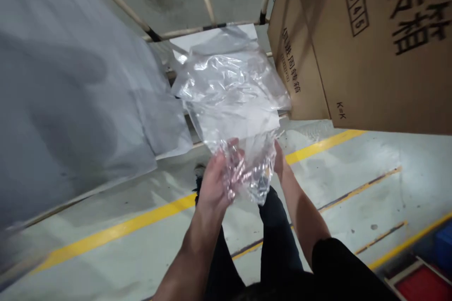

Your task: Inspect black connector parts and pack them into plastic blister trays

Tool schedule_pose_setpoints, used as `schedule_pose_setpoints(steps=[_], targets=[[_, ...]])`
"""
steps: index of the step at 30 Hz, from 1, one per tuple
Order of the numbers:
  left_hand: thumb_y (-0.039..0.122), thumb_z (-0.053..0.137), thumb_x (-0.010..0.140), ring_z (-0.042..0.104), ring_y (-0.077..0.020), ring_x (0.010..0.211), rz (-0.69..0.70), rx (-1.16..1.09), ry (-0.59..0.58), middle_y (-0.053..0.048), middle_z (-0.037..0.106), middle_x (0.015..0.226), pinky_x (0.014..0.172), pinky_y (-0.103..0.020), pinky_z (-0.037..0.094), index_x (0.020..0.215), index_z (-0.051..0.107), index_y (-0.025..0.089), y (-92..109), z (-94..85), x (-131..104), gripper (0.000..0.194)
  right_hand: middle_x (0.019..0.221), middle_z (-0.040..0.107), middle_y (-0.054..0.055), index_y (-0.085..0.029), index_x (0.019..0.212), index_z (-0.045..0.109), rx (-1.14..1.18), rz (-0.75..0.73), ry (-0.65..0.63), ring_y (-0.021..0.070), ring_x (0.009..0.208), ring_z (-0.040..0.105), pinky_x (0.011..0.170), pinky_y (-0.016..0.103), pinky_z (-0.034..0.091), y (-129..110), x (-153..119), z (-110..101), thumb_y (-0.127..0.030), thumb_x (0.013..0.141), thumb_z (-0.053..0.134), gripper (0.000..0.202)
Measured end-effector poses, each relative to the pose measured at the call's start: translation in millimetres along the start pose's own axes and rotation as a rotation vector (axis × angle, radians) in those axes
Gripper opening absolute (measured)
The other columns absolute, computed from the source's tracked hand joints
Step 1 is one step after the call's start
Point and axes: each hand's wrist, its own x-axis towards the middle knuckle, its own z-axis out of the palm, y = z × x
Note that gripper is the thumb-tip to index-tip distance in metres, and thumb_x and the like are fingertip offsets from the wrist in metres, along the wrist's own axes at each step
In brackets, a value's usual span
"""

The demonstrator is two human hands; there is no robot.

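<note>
A crumpled clear plastic bag (233,84) spreads out in front of me, its near end bunched up between my hands. My left hand (217,174) grips the bag's left edge, with the fingers showing through the film. At the opposite edge, my right hand (278,157) is closed on the plastic, its fingers mostly hidden behind it. A white sheet (249,33) sticks out past the far end of the bag. Whether that sheet lies inside or under the film, I cannot tell.
A large brown cardboard box (381,70) with black printing stands on the right. Grey-white sheeting (70,94) covers something bulky at left. A pale tube frame (120,0) rises behind the bag. Yellow lines (141,228) cross the floor. A red bin (422,284) sits at lower right.
</note>
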Motion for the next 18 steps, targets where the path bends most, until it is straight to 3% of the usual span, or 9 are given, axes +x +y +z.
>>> schedule_pose_setpoints(steps=[2, 4, 7, 9, 11, 13, 16, 18], targets=[[0.048, 0.099, 0.064, 0.050, -0.0050, 0.050, -0.063, 0.038, -0.025, -0.001, 0.069, 0.089, 0.045, -0.018, 0.046, 0.129, 0.069, 0.026, 7, 3.6, -53, 0.075, 0.069, 0.072, 0.005, -0.024, 0.071, 0.070, 0.180, 0.069, 0.049, 0.0211, 0.076, 0.076, 0.067, 0.033, 0.061, -2, -34, 14, -0.084, 0.093, 0.038, 0.072], [0.037, 0.102, 0.060, 0.043, -0.0011, 0.046, -0.111, 0.106, -0.002, -0.002, 0.072, 0.098, 0.042, -0.015, 0.038, 0.136, 0.065, 0.029, 19, 4.1, -111, 0.085, 0.072, 0.074, 0.003, -0.025, 0.076, 0.070, 0.413, 0.194, 0.154, 0.0200, 0.072, 0.075, 0.066, 0.033, 0.063, -20, -56, 20, -0.077, 0.090, 0.055, 0.056], [0.031, 0.100, 0.065, 0.043, -0.0012, 0.045, -0.089, 0.287, 0.113, -0.004, 0.075, 0.099, 0.042, -0.014, 0.036, 0.135, 0.065, 0.028, 44, -1.7, -193, 0.078, 0.065, 0.070, -0.003, -0.023, 0.077, 0.067, 0.625, 0.310, 0.290, 0.0139, 0.060, 0.067, 0.057, 0.026, 0.059, -74, -96, 6, -0.040, 0.077, 0.082, 0.023], [0.035, 0.097, 0.069, 0.053, -0.0070, 0.050, -0.029, 0.389, 0.156, -0.005, 0.076, 0.093, 0.044, -0.017, 0.042, 0.127, 0.066, 0.025, 62, -13.5, -234, 0.067, 0.070, 0.072, -0.003, -0.021, 0.081, 0.068, 0.610, 0.217, 0.347, 0.0124, 0.061, 0.066, 0.058, 0.024, 0.058, -125, -145, -16, -0.025, 0.073, 0.084, 0.018], [0.043, 0.096, 0.070, 0.059, -0.0112, 0.054, 0.029, 0.423, 0.162, -0.004, 0.076, 0.088, 0.048, -0.021, 0.048, 0.114, 0.067, 0.022, 73, -31.7, -256, 0.056, 0.083, 0.077, 0.001, -0.022, 0.088, 0.071, 0.545, 0.027, 0.413, 0.0151, 0.071, 0.071, 0.065, 0.028, 0.060, -181, -218, -38, -0.026, 0.077, 0.082, 0.016], [0.048, 0.094, 0.068, 0.059, -0.0117, 0.055, 0.022, 0.451, 0.166, -0.002, 0.074, 0.082, 0.051, -0.024, 0.050, 0.099, 0.065, 0.021, 75, -50.6, -264, 0.051, 0.092, 0.078, 0.005, -0.024, 0.098, 0.074, 0.431, -0.186, 0.485, 0.0185, 0.080, 0.073, 0.069, 0.032, 0.061, -232, -308, -49, -0.034, 0.083, 0.080, 0.018], [0.044, 0.089, 0.064, 0.058, -0.0139, 0.054, -0.085, 0.601, 0.106, 0.000, 0.065, 0.068, 0.052, -0.027, 0.052, 0.078, 0.055, 0.022, 62, -68.2, -265, 0.043, 0.084, 0.076, 0.004, -0.023, 0.110, 0.076, 0.279, -0.366, 0.597, 0.0183, 0.074, 0.072, 0.067, 0.033, 0.061, -287, -435, -36, -0.045, 0.085, 0.081, 0.033], [0.036, 0.086, 0.063, 0.059, -0.0177, 0.053, -0.139, 0.765, -0.015, 0.000, 0.060, 0.062, 0.051, -0.031, 0.051, 0.071, 0.049, 0.023, 53, -73.6, -271, 0.040, 0.075, 0.074, 0.002, -0.020, 0.109, 0.076, 0.198, -0.423, 0.657, 0.0162, 0.065, 0.069, 0.062, 0.033, 0.060, -308, -491, -16, -0.052, 0.082, 0.083, 0.042]])
